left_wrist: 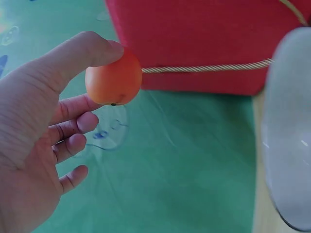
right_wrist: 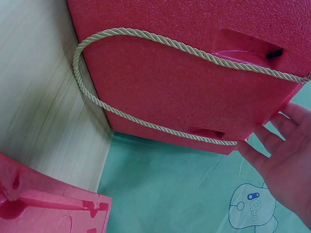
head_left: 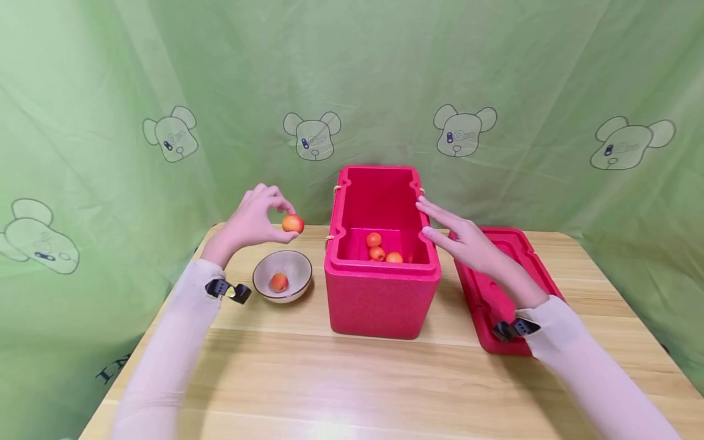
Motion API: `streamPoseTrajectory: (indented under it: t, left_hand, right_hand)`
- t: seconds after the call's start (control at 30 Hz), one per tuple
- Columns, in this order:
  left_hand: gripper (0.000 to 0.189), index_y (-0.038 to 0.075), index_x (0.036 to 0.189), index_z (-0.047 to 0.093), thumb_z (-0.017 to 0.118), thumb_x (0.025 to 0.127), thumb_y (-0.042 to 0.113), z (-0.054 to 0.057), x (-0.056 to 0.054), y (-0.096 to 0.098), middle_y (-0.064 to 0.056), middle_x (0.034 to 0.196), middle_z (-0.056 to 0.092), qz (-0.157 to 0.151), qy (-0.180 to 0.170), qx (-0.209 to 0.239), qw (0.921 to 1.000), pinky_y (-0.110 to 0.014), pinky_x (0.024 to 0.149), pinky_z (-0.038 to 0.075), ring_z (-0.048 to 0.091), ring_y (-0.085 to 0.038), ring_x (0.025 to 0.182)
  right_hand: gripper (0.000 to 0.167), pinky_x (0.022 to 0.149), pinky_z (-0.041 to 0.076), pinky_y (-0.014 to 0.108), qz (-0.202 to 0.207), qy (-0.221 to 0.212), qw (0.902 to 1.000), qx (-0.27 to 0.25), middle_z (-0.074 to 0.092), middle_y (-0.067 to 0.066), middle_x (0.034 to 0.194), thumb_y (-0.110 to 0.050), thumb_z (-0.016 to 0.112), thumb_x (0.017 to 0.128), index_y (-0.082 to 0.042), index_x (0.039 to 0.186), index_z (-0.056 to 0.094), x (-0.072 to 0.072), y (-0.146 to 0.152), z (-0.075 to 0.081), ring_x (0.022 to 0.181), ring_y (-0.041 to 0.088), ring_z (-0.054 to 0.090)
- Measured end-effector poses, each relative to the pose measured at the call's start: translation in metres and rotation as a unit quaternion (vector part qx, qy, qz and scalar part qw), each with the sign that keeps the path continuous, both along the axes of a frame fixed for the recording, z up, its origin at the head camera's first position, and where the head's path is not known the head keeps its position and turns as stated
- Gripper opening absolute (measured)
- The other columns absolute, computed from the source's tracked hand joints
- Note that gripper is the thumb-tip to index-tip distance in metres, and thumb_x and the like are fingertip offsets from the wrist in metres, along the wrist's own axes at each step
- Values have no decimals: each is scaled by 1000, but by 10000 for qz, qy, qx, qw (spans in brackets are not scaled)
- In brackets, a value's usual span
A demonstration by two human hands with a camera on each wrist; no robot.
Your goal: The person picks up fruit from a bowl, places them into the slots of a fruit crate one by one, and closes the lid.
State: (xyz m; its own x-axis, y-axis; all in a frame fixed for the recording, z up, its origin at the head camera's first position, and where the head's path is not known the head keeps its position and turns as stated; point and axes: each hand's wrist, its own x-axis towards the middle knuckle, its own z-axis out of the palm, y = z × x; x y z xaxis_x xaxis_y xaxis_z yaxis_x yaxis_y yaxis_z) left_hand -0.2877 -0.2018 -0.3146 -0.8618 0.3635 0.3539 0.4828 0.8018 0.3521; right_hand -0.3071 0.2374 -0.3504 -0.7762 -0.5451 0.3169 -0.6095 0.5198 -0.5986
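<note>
A small orange-red fruit (head_left: 293, 223) is pinched between the thumb and forefinger of the left hand (head_left: 250, 220). It is held in the air at about one o'clock from the pale bowl (head_left: 297, 269) and at ten o'clock from the red box (head_left: 379, 302). In the bowl, one second fruit (head_left: 278, 282) is seen. On the floor of the box, toward its six o'clock side, at least three loose fruits (head_left: 374, 239) are seen; whether more are hidden by the front wall cannot be told.

The right hand (head_left: 464, 241) is placed at three o'clock of the box, its fingers extended, slightly spread, and touching the rim; nothing is grasped by it. A red lid (head_left: 508, 250) is laid on the table (head_left: 308, 391) at four o'clock from the box.

The held fruit is judged to be light, firm and smooth, thus a little slippery; its skin could be bruised by hard squeezing. It is best taken across its widest part, by soft fingertips on opposite sides. The box, apparently of stiff foam, is probably light and could be shifted easily, so it is best steadied by the rim.
</note>
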Motion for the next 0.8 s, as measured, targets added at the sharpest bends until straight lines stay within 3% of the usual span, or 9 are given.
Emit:
streamPoseTrajectory:
  t: [0.27, 0.5, 0.67, 0.8]
  left_hand:
    - [38, 16, 101, 75, 89, 71, 35, 38, -10, 29, -1, 100, 58, -217, 273, 66, 9994, -42, 96, 32, 43, -22, 105]
    - [37, 16, 102, 74, 87, 73, 34, 71, -13, 60, -2, 100, 56, -512, 450, -83, 9976, -41, 96, 33, 42, -21, 106]
    - [36, 15, 102, 74, 86, 74, 35, 84, -17, 81, -3, 99, 57, -848, 685, -267, 9937, -39, 94, 34, 43, -20, 103]
    - [34, 15, 101, 73, 84, 76, 35, 87, -25, 95, -3, 98, 58, -1037, 746, -347, 9912, -39, 92, 34, 43, -18, 101]
  right_hand:
    - [62, 107, 44, 61, -42, 14, 10000, 0, 26, -5, 169, -26, 60, 102, -27, 159, 35, 0, 2, 1, 156, 25, 27]
    - [62, 96, 55, 55, -33, 69, 10000, 2, 26, -3, 169, -26, 60, 102, -27, 159, 35, 1, 3, -2, 155, 27, 29]
    - [62, 95, 55, 57, -10, -37, 10000, -52, 25, -3, 169, -26, 60, 102, -27, 159, 35, 1, 2, -4, 155, 28, 29]
    - [62, 97, 54, 57, 16, -85, 9999, -92, 25, -4, 169, -27, 60, 102, -28, 159, 35, -1, 1, -3, 155, 27, 27]
